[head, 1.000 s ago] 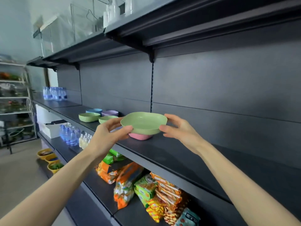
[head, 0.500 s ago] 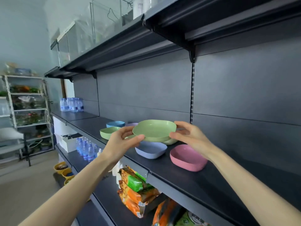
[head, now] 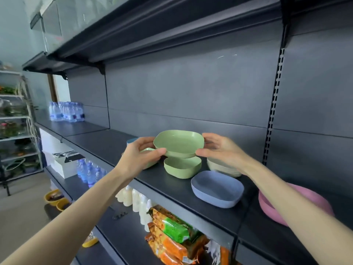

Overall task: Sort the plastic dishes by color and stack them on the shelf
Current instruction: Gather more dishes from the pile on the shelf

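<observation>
The green dish (head: 178, 143) is up in the air over the shelf (head: 107, 142), held level between both hands. The left hand (head: 140, 155) has its thumb along the near rim and its fingers round the far side, so its grip is closed on the dish's left edge. The right hand (head: 222, 150) takes the opposite edge: thumb tip on the near right corner, fingers curled loosely behind the rim (a lighter grip than the left's, by the look of it).

Right below the held dish a second green dish (head: 182, 167) sits on the shelf, with a clear gap between the two. A third green dish (head: 150, 165) lies just to the left of that one, mostly hidden by the left hand, and a blue dish (head: 131, 140) peeks out behind the left fingers. Under the right wrist stand stacked cream dishes (head: 219, 167). Nearer the front edge is a blue-grey dish (head: 216, 188), and further right a pink dish (head: 269, 209), partly covered by the right forearm.

Far along the same shelf stand water bottles (head: 65, 111). The shelf beneath holds white bottles (head: 133, 197) and snack packets (head: 172, 232).
</observation>
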